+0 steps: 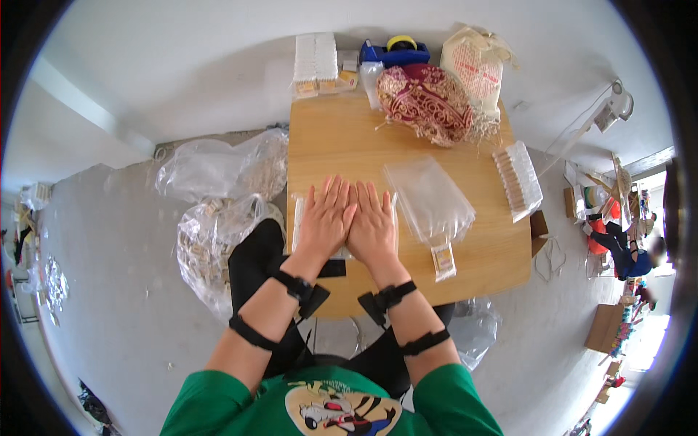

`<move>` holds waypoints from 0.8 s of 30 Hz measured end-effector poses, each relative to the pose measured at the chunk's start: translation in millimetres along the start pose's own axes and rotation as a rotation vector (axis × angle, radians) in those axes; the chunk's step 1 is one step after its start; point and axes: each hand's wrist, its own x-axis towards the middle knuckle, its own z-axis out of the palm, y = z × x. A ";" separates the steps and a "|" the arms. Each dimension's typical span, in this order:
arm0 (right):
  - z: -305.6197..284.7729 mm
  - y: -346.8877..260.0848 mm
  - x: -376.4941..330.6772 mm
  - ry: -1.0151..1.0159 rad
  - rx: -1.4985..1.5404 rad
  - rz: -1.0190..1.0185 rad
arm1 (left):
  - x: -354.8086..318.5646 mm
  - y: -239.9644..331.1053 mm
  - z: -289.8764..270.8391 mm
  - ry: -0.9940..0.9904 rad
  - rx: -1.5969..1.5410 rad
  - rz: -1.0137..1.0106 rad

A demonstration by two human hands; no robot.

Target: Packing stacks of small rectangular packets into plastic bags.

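Side by side at the middle of the wooden table (338,142), my left hand (325,221) and my right hand (371,224) lie flat, palms down, fingers stretched out. Both press on a pale, clear-edged item that shows only as thin strips beside them; what it is stays mostly hidden under the palms. To the right of my right hand lies a stack of clear plastic bags (430,200). A small white-and-yellow packet (443,261) rests at the near end of that stack.
A white ridged pack (518,180) sits at the table's right edge. At the back are a similar pack (315,58), a blue tape dispenser (395,54), a maroon patterned cloth (424,103) and a cream cloth bag (472,69). Large clear sacks of small packets (218,243) stand left of the table.
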 end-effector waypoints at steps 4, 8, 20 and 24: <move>8.2 3.9 -6.8 0.005 0.036 0.005 | -6.3 -0.3 8.9 -0.017 -0.023 0.013; -4.0 8.0 -11.7 0.083 0.097 0.039 | -11.4 -17.2 -10.3 0.052 0.009 -0.016; 4.2 29.2 -21.4 0.046 0.184 0.180 | -13.3 -37.2 -7.5 -0.028 0.009 -0.161; -7.9 16.4 -14.2 0.068 0.023 0.063 | -18.4 -34.4 -3.1 0.046 0.083 -0.121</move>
